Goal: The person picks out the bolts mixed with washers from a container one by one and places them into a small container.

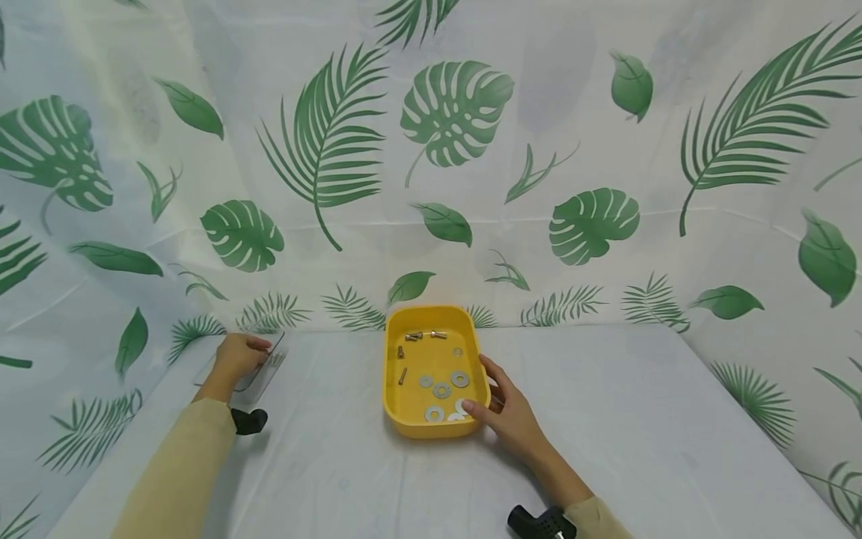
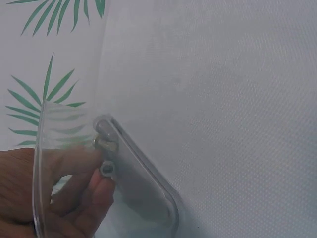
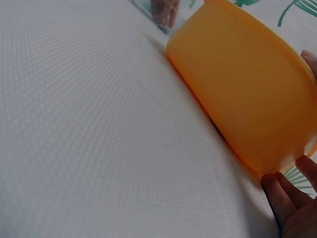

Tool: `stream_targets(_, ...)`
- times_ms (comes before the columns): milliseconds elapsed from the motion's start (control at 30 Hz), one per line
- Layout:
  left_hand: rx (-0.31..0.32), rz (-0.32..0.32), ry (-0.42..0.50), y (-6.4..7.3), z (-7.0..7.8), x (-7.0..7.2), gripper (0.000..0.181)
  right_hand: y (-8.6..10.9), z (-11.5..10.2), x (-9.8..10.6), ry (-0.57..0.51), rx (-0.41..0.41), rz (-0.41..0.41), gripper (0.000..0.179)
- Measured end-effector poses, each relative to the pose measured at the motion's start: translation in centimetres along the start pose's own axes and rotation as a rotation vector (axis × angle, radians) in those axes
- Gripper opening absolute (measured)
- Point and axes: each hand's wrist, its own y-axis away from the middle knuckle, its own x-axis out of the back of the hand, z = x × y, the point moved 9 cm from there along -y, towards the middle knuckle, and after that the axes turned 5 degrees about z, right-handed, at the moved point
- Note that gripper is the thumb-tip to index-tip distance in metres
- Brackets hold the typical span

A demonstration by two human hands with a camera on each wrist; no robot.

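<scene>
At centre, a yellow tray (image 1: 431, 431) points lengthwise away, right grip (image 1: 508, 410) clamping it

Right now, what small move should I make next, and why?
Perhaps release the metal piece into the clear box: your left hand seems to pinch it there, while your right hand holds the tray of screws and washers.

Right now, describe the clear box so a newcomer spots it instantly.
On the white table, find the yellow tray, then look left to the person's left hand near the leaf-print backdrop. The clear box is at that hand, whose fingers show through its plastic. It's the only see-through container; the tray is opaque.
</scene>
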Motion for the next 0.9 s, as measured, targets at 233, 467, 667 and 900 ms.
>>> stream_targets(233,-0.003,0.012,0.010,0.7,0.8,0.7,0.033,0.0,-0.1,-0.1,-0.006,0.003,-0.001,0.084)
stream_targets(467,-0.084,0.043,0.061,2.0,3.6,1.8,0.032,0.0,-0.2,-0.1,0.002,0.021,-0.008,0.082)
stream_targets(667,-0.156,0.041,0.091,2.8,6.3,2.5,0.033,-0.1,-0.1,0.2,0.016,0.019,0.006,0.083)
stream_targets(900,-0.134,0.063,0.102,4.1,8.9,2.8,0.033,-0.2,0.0,0.1,0.019,0.013,0.004,0.083)
